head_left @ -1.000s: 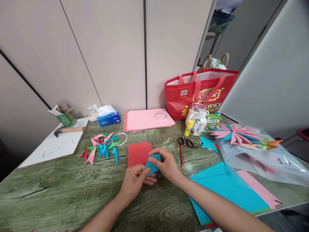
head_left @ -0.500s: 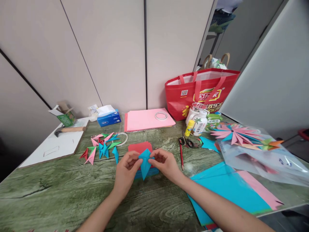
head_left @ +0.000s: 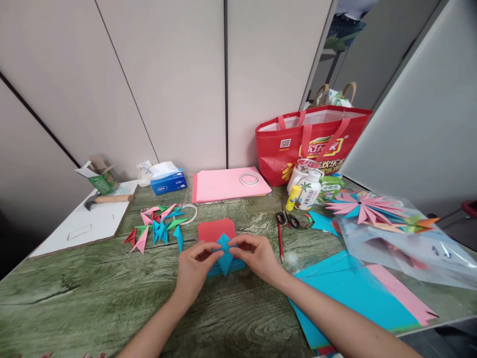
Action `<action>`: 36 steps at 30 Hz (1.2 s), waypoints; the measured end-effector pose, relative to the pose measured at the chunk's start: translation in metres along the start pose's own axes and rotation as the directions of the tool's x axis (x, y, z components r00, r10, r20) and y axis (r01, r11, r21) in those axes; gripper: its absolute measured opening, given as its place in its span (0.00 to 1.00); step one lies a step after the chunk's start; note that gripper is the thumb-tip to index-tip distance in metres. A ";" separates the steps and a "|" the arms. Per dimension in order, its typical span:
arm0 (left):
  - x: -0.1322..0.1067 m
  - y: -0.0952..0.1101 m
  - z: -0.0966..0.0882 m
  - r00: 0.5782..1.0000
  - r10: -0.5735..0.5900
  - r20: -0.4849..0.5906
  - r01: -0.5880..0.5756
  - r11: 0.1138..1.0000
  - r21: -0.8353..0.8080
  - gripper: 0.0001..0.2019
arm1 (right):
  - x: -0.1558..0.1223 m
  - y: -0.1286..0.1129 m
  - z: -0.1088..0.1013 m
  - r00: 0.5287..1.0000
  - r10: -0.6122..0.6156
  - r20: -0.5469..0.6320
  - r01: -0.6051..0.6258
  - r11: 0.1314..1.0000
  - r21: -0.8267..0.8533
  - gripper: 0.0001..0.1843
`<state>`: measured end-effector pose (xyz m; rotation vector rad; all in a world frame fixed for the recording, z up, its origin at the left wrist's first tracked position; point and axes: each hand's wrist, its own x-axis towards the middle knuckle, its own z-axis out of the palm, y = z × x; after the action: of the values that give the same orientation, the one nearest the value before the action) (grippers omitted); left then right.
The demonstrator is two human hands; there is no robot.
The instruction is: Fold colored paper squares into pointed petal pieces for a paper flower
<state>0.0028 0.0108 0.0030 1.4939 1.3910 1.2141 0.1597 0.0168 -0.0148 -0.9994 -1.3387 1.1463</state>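
Observation:
A small blue folded paper (head_left: 224, 256), kite-shaped with a point at top and bottom, is held between both hands. My left hand (head_left: 196, 263) pinches its left edge between thumb and fingers. On the opposite edge, my right hand (head_left: 257, 253) grips it the same way. Behind and beneath lie a stack of red paper squares (head_left: 216, 229) and a stack of blue paper squares (head_left: 236, 265), partly covered by the hands. Just left of them rests another blue folded piece (head_left: 178, 238), near a cluster of colourful folded paper pieces (head_left: 160, 231).
Scissors (head_left: 286, 219), a red pencil (head_left: 280, 242) and a glue stick (head_left: 293, 198) lie or stand to the right. Large blue sheets (head_left: 346, 293) lie under my right forearm. At the back are pink sheets (head_left: 223, 184), a tissue box (head_left: 168, 183) and a red bag (head_left: 276, 159). A hammer (head_left: 108, 199) rests at left.
The flaps of the blue folded paper have been drawn inward, so it looks narrower. My fingers have come closer together on its two sides.

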 end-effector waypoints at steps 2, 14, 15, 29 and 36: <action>0.000 0.001 0.000 1.000 0.009 -0.009 -0.009 1.000 0.022 0.06 | 0.000 -0.001 0.000 1.000 0.005 0.000 -0.005 1.000 0.000 0.07; 0.001 -0.001 -0.002 0.999 0.008 0.033 -0.008 1.000 -0.018 0.05 | -0.001 -0.002 -0.002 0.995 -0.096 0.028 0.099 0.986 -0.131 0.05; 0.000 -0.001 -0.001 0.999 0.030 0.020 -0.030 1.000 0.006 0.05 | -0.002 -0.002 -0.001 0.993 -0.113 0.024 0.116 0.983 -0.144 0.05; -0.004 0.003 0.000 0.989 0.133 -0.071 -0.129 0.990 0.061 0.04 | -0.006 -0.009 0.001 0.967 -0.255 -0.021 0.239 0.931 -0.276 0.03; -0.005 -0.001 -0.001 0.955 0.295 -0.031 -0.289 0.950 0.120 0.03 | -0.008 -0.010 0.001 0.940 -0.342 0.004 0.320 0.875 -0.363 0.03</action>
<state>0.0014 0.0060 0.0015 1.8112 1.3211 1.3768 0.1594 0.0066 -0.0067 -1.0012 -1.6331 0.6178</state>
